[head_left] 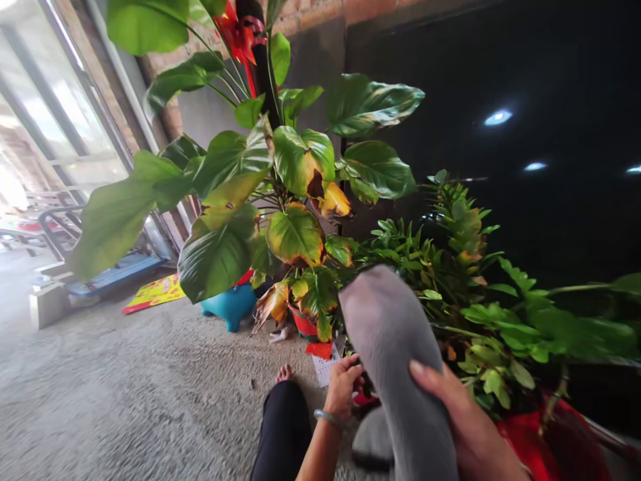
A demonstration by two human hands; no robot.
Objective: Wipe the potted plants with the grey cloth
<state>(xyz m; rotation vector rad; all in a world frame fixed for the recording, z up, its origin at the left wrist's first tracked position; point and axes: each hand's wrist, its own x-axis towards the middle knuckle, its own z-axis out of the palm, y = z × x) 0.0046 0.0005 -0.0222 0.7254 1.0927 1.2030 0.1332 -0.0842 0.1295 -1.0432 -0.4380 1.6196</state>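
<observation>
A tall broad-leaved plant (303, 157) is rising ahead, some leaves showing yellow and brown edges, while lower leafy plants (531, 327) are spreading to its right. A grey sock (400, 347) is standing in the foreground before them, toe end uppermost; whether a foot is filling it, I cannot tell. The right hand (465, 407) is grasping it from the right, its thumb pressing on the cloth. A dark-trousered leg (283, 427) is extending at the left. Between leg and sock, the left hand (343, 387) is curling its fingers; I cannot tell whether they are gripping anything. A white paper (323, 373) is lying just beyond them.
</observation>
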